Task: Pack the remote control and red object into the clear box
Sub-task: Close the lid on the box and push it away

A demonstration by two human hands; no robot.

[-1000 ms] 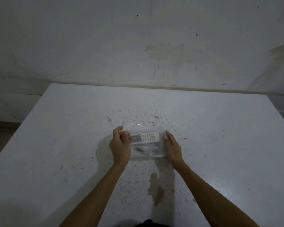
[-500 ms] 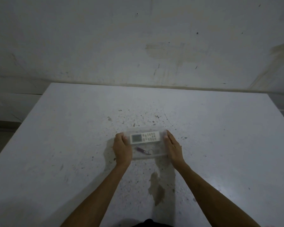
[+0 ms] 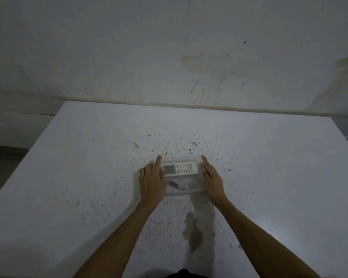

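Head view of the packing task at a late stage. Nearest the person, two bare forearms reach forward over the near edge of the counter (image 3: 269, 177), passing either side of a brownish stain (image 3: 193, 233) on its pale, speckled surface. Beyond the stain, about midway between the near and far edges and roughly central between the side edges, the clear box (image 3: 182, 192) rests on the counter. The left hand (image 3: 152, 180) lies flat over the box's left end, fingers extended and together, the forefinger pointing toward the far edge; it pinches nothing. The right hand (image 3: 212, 178) stands on edge against the box's right end, fingers straight and pressed together, likewise gripping nothing. Inside the box, on the side nearer the person, lies the red object (image 3: 174, 184), small and slender with what appears to be a ring at one end; on the farther side lies the remote control (image 3: 180, 169), white, lengthwise, its display toward the left. Whether a lid covers the box cannot be told with certainty through the transparent plastic. Judged from this arrangement, both items are already packed; what remains is at most pressing a cover home and withdrawing the hands. Behind the counter's far edge rises a stained wall (image 3: 189, 57).
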